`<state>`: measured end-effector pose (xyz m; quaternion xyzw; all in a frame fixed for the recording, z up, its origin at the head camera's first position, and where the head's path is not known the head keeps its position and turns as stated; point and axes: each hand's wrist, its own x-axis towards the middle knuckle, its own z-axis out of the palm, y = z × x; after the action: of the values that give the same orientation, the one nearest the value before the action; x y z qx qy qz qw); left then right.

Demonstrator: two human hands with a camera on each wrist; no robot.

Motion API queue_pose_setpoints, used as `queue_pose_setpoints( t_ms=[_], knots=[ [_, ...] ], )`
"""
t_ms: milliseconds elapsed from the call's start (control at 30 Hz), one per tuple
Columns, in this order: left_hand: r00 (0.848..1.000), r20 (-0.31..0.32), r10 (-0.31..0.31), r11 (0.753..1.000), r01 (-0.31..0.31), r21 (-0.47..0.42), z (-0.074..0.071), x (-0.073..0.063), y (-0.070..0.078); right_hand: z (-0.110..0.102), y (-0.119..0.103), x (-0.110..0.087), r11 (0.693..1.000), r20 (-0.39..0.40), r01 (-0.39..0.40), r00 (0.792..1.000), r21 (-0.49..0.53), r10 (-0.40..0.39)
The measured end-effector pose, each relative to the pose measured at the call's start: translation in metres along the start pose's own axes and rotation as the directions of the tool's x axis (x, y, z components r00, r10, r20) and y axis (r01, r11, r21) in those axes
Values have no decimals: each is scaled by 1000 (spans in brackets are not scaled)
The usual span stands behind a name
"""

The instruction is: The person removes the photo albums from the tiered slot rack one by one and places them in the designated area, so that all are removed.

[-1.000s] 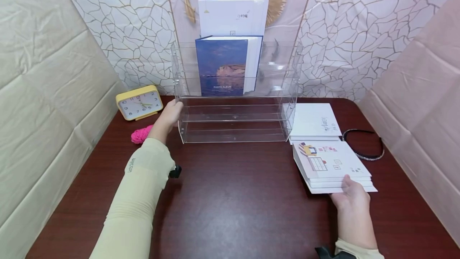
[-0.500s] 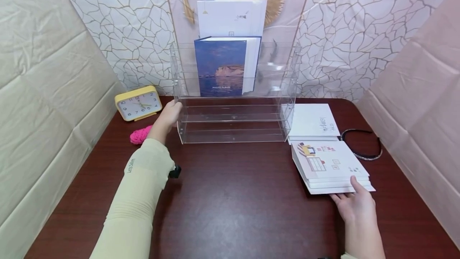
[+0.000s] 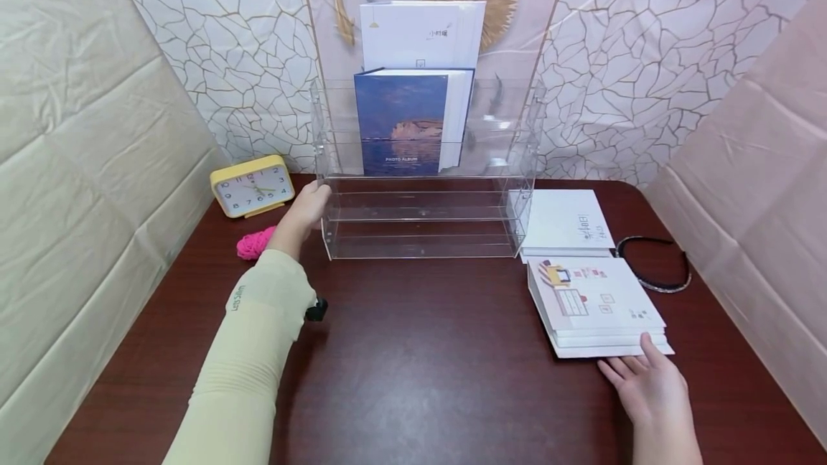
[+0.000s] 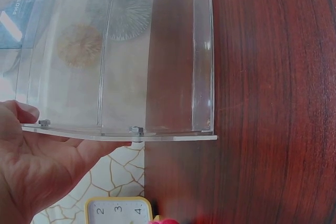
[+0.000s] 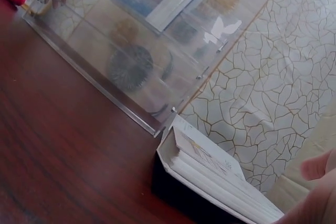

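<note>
My left hand (image 3: pixel 310 205) grips the left side panel of a clear acrylic tiered rack (image 3: pixel 423 245), thumb inside and fingers outside in the left wrist view. On the rack stand a blue photo album (image 3: pixel 402 120) and, behind and above it, a white album (image 3: pixel 403 34). My right hand (image 3: pixel 652 386) is at the near edge of a white album with a cartoon cover (image 3: pixel 597 300), fingers fairly straight with the tips at its lower edge and the thumb raised. Whether the fingertips reach under the album is unclear. Another white album (image 3: pixel 568 219) lies just beyond it.
A yellow alarm clock (image 3: pixel 253 186) and a bundle of pink yarn (image 3: pixel 255 243) are left of the rack. To the right of the albums lies a black headband (image 3: pixel 655 285). Fabric-covered walls border the dark wooden table (image 3: pixel 420 372) at the back and sides.
My right hand has loosened from the cartoon-cover album: its thumb has lifted off the cover and the hand has drawn back slightly toward me. The left hand keeps its hold on the rack.
</note>
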<state>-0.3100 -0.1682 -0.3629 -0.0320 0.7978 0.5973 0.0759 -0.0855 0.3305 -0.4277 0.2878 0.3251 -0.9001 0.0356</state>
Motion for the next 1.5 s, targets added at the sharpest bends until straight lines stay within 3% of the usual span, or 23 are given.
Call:
queue_pose_setpoints(
  t_ms=[267, 567, 667, 733, 933, 1100, 1400, 1500],
  knots=[
    [1000, -8, 14, 1000, -14, -17, -1, -1, 1, -7, 4, -8, 987, -51, 30, 998, -158, -38],
    [1000, -1, -5, 1000, 5, -29, -5, -1, -2, -8, 10, -18, 979, -64, 73, 994, -190, -86],
    [1000, 4, -9, 999, 9, -32, -6, 0, -4, -8, 12, -21, 982, -7, 93, 995, -166, -96],
    [1000, 1, -5, 1000, 5, -27, -6, 0, -4, -9, 12, -22, 982, 72, 130, 990, -140, -121],
    [1000, -2, -10, 999, 10, -41, -6, -1, -5, 5, 8, -18, 973, 288, 216, 940, -86, -184],
    [999, 29, -30, 998, 32, -49, -1, -1, -7, 30, -6, -14, 945, 419, 300, 880, -132, -221],
    [995, 89, -43, 995, 51, -89, 0, 3, -3, 115, -35, -4, 827, 515, 499, 796, -258, -319],
    [994, 104, -38, 996, 46, -79, -2, 4, -2, 152, -40, 1, 781, 550, 591, 729, -204, -408]
  ],
)
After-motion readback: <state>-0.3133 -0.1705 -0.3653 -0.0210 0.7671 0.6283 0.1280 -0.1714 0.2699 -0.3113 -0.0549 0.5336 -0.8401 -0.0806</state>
